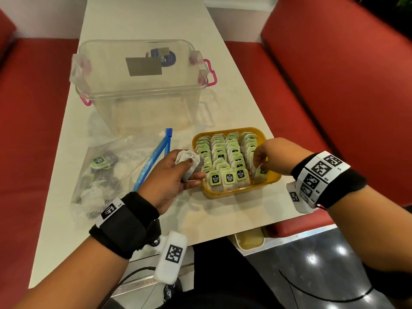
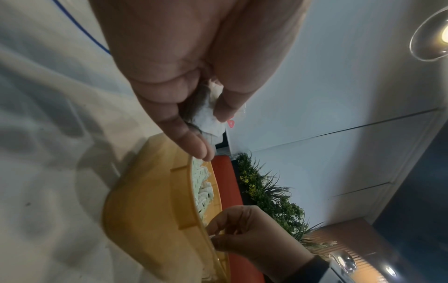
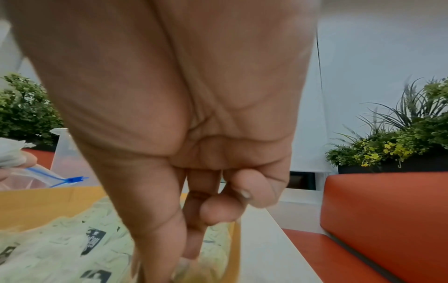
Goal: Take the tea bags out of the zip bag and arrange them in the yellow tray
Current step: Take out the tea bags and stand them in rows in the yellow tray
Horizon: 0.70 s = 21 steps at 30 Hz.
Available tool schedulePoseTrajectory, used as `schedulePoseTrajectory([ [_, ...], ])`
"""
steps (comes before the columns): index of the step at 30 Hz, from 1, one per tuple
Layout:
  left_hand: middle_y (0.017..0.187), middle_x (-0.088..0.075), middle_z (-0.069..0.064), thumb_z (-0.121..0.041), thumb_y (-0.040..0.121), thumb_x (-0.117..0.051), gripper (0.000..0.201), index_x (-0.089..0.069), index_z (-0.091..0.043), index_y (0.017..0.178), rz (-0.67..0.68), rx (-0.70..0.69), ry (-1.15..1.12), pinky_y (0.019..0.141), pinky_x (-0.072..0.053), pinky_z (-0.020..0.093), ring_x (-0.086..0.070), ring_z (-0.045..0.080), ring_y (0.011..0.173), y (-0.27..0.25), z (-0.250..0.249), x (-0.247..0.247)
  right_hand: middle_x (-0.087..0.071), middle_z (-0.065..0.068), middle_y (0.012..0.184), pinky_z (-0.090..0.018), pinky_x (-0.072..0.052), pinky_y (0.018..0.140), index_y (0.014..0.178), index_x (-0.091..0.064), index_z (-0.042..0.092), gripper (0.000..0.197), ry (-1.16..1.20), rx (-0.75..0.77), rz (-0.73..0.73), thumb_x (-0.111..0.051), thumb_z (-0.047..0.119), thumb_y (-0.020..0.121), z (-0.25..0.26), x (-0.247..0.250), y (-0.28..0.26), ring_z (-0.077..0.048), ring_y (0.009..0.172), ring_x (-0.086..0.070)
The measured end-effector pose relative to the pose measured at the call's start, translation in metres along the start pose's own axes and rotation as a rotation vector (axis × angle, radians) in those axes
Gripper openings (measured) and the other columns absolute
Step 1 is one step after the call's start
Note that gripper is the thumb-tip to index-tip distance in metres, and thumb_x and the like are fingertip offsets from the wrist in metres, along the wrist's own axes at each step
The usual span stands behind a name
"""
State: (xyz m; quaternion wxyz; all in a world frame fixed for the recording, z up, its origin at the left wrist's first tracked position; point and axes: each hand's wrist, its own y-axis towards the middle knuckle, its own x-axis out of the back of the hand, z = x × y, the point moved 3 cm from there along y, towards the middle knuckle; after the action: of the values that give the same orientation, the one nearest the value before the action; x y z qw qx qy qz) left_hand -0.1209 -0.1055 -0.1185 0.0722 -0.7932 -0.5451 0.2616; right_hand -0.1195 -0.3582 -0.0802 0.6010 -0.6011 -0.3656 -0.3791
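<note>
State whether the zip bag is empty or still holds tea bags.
Not empty: the zip bag still holds several tea bags, visible through its clear plastic.

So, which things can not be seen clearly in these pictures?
- Number of tea bags in the left hand: head view, fingers cover the bunch.
- Right hand grip on the tea bag: right wrist view, blurred.
- Zip bag contents: crumpled plastic hides the count.
- Yellow tray floor: covered by rows.

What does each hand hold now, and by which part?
The left hand grips a small bunch of tea bags around their paper bodies. The right hand pinches one tea bag by its top, in the yellow tray.
</note>
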Motion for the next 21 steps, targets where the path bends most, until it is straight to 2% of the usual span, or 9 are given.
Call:
schedulePoseTrajectory([
  [4,0.109,-0.070,0.005,-0.010,0.101,-0.042,0.021,-0.054,-0.016,0.118,-0.001,0.009,0.012,0.076,-0.058,0.031,-0.070,0.022,0.087,0.000,0.001,0.000,-0.065,0.008,0.084,-0.024,-0.040,0.064,0.082,-0.069,0.027,0.023,-0.038,0.009,-0.022,-0.064,0.004,0.079,0.001,0.000,0.004,-0.016,0.079,-0.059],
  [7,0.110,-0.070,0.005,-0.010,0.101,-0.042,0.022,-0.054,-0.016,0.119,0.005,0.006,0.047,0.075,-0.057,0.030,-0.071,0.020,0.086,-0.001,0.002,-0.002,-0.067,0.006,0.087,-0.023,-0.040,0.064,0.085,-0.069,0.027,0.027,-0.076,0.022,-0.006,-0.059,0.002,0.080,0.004,-0.001,0.006,-0.015,0.076,-0.058],
  [11,0.109,-0.071,0.005,-0.011,0.101,-0.044,0.021,-0.055,-0.017,0.119,0.004,-0.001,0.077,0.067,-0.056,0.025,-0.072,0.017,0.083,-0.002,0.000,-0.003,-0.066,0.002,0.097,-0.027,-0.044,0.070,0.098,-0.068,0.024,0.029,-0.115,0.034,-0.062,-0.058,0.002,0.082,0.006,0.001,0.007,-0.021,0.089,-0.061],
  [14,0.106,-0.072,0.003,-0.013,0.101,-0.046,0.017,-0.052,-0.017,0.116,0.008,-0.006,0.099,0.060,-0.054,0.022,-0.071,0.017,0.081,-0.005,-0.001,-0.005,-0.067,0.004,0.100,-0.029,-0.048,0.075,0.100,-0.067,0.025,0.020,-0.056,0.070,-0.151,-0.062,0.012,0.085,0.010,0.013,-0.001,-0.019,0.092,-0.061],
  [16,0.101,-0.072,0.002,-0.014,0.099,-0.048,0.015,-0.050,-0.017,0.114,0.012,-0.011,0.103,0.058,-0.053,0.021,-0.072,0.015,0.078,-0.007,-0.002,-0.006,-0.068,0.008,0.095,-0.024,-0.048,0.072,0.098,-0.068,0.023,0.012,0.061,0.144,-0.219,-0.064,0.018,0.087,0.020,0.025,-0.010,-0.009,0.085,-0.061],
  [18,0.098,-0.072,0.003,-0.014,0.098,-0.051,0.016,-0.049,-0.015,0.114,0.025,-0.019,0.122,0.056,-0.053,0.020,-0.072,0.013,0.075,-0.008,-0.003,-0.008,-0.068,0.012,0.091,-0.007,-0.039,0.064,0.095,-0.069,0.024,0.008,0.197,0.227,-0.260,-0.065,0.023,0.088,0.035,0.036,-0.020,0.008,0.072,-0.056],
  [19,0.098,-0.072,0.003,-0.014,0.098,-0.052,0.017,-0.049,-0.014,0.114,0.033,-0.024,0.135,0.056,-0.053,0.020,-0.072,0.012,0.074,-0.009,-0.004,-0.009,-0.068,0.014,0.088,-0.003,-0.036,0.059,0.094,-0.069,0.025,0.007,0.252,0.260,-0.257,-0.066,0.025,0.088,0.043,0.039,-0.023,0.012,0.066,-0.053],
  [21,0.097,-0.073,0.003,-0.013,0.097,-0.054,0.016,-0.051,-0.016,0.112,0.047,-0.039,0.163,0.056,-0.053,0.020,-0.071,0.011,0.072,-0.010,-0.005,-0.012,-0.066,0.016,0.085,-0.005,-0.036,0.057,0.094,-0.069,0.028,0.007,0.333,0.306,-0.224,-0.066,0.029,0.087,0.060,0.041,-0.026,0.008,0.064,-0.055],
])
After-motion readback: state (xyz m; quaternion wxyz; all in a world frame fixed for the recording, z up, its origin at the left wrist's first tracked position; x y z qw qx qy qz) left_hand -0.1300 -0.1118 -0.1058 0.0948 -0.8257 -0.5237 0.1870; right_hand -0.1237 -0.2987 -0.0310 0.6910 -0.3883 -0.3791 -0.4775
